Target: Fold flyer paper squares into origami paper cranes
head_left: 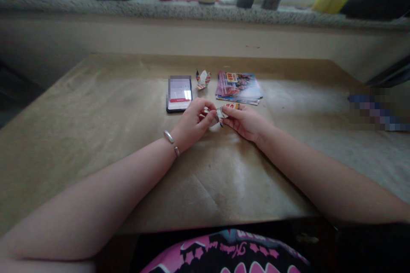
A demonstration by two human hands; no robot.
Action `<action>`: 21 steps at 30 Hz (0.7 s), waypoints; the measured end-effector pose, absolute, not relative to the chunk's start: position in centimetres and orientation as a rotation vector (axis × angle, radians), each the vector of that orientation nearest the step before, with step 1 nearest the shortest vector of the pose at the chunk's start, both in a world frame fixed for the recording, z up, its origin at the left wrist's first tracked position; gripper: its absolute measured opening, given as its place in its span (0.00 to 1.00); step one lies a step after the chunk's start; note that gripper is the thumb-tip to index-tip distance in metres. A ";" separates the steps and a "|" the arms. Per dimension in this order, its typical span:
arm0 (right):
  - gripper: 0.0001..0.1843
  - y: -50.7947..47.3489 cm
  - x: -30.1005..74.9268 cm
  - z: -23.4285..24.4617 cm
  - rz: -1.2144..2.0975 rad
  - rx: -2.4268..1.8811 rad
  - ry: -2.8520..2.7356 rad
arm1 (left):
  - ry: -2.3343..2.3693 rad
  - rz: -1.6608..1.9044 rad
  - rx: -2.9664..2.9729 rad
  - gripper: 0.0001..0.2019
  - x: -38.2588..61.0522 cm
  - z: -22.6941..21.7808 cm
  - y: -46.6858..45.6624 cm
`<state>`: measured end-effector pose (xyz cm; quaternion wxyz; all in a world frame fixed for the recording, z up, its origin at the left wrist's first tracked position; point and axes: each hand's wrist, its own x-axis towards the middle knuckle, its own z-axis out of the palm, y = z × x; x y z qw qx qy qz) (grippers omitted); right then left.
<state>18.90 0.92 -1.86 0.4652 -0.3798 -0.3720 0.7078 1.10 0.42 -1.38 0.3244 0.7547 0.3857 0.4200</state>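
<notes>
Both hands meet over the middle of the brown paper-covered table (96, 111). My left hand (192, 121), with a silver bracelet on its wrist, pinches one end of a small folded piece of printed paper (221, 113). My right hand (245, 121) pinches the other end of the same piece. The fingers of both hands are closed on it. Just beyond the hands lies a phone (179, 94) with its screen lit. A finished folded paper figure (203, 79) stands to the right of the phone.
A stack of colourful printed leaflets (238, 87) lies behind my right hand. A stone windowsill (192, 10) at the back carries jars, cups and a green folder. A blurred object (379, 108) sits at the table's right edge.
</notes>
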 end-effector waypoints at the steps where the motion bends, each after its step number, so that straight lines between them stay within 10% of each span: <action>1: 0.12 0.9 18.9 -1.9 1.724 -0.934 -0.916 | 0.978 1.091 1.925 0.09 1.1 -1.4 0.3; 21: 0.18 0.9 18.6 -2.6 1.620 -0.958 -0.946 | 1.311 0.814 1.882 0.13 1.1 -0.7 0.6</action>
